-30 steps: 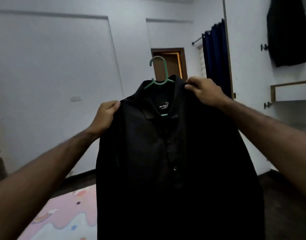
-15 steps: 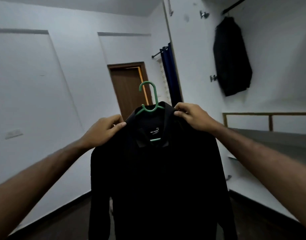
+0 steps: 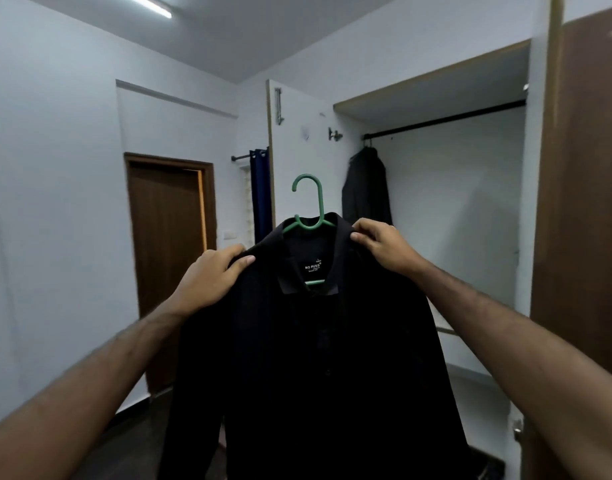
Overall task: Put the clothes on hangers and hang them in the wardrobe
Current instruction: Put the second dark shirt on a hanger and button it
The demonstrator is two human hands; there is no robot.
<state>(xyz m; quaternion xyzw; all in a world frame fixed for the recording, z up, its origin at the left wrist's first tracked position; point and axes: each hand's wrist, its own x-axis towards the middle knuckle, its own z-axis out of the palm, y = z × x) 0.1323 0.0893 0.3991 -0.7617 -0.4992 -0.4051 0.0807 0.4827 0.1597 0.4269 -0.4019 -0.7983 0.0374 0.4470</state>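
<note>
A black shirt [image 3: 308, 358] hangs on a green hanger [image 3: 309, 216], held up in mid-air at the centre of the view, in front of the open wardrobe [image 3: 432, 95]. The hanger's hook stands upright above the collar, its open end turned to the left, and a short green stretch of the hanger shows again below the white neck label. The shirt's front faces the camera and its body drops straight down out of the bottom of the frame.

The left hand [image 3: 211, 278] grips the shirt's left shoulder: its fingers curl over the top of the fabric and the thumb presses along the front edge. The right hand [image 3: 384, 247] sits a little higher, its fingers bent and pinching the cloth at the right side of the collar. Both forearms reach forward and upward from the lower corners, the elbows out of view, so the garment is spread between the two hands.

Behind the right hand, a dark garment [image 3: 366, 188] hangs from the left end of the wardrobe's black rail [image 3: 446, 119]. The wardrobe's brown door [image 3: 581, 202] stands open at the right edge. To the left are a closed brown room door [image 3: 167, 244] and a blue curtain [image 3: 261, 195].
</note>
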